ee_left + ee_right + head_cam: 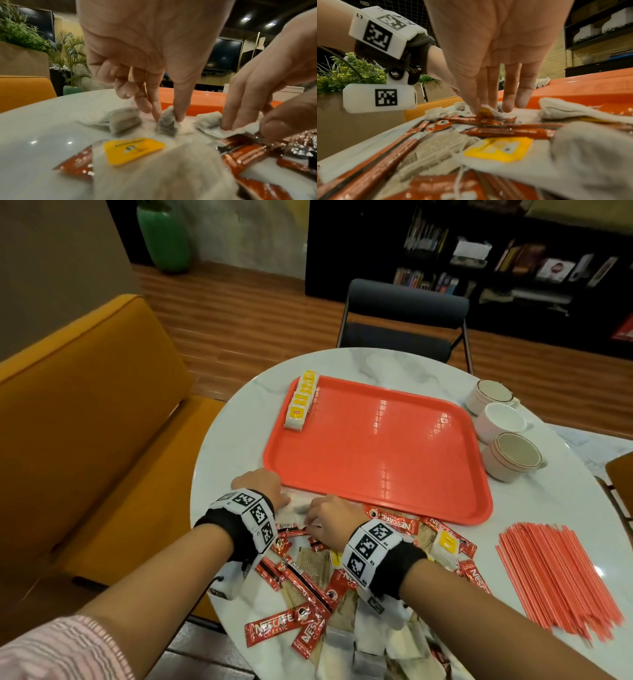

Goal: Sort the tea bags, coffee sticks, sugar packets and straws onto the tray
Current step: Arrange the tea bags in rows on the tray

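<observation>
In the head view both hands work at the near edge of the red tray [376, 446], in the centre of the frame, on a white round table [219, 446]. The left hand [260, 486] reaches down just left of the tray's near corner; the left wrist view shows its thumb and forefinger pinching a loose tea bag [167, 123] that rests on the table, the other fingers curled above it. Another tea bag [123, 120] lies just to the left of it. The right hand [334, 517] sits beside the left, and in the right wrist view its thumb and fingers [509, 97] press down on a tea bag [489, 112] with a yellow tag, on top of coffee sticks [508, 132].

A row of tea bags [301, 402] already lies along the tray's upper left edge. The mixed pile of coffee sticks, tea bags and packets [308, 594] spreads across the lower centre. The red straws [555, 577] lie in a bundle at lower right. Three cups [503, 422] stand right of the tray.
</observation>
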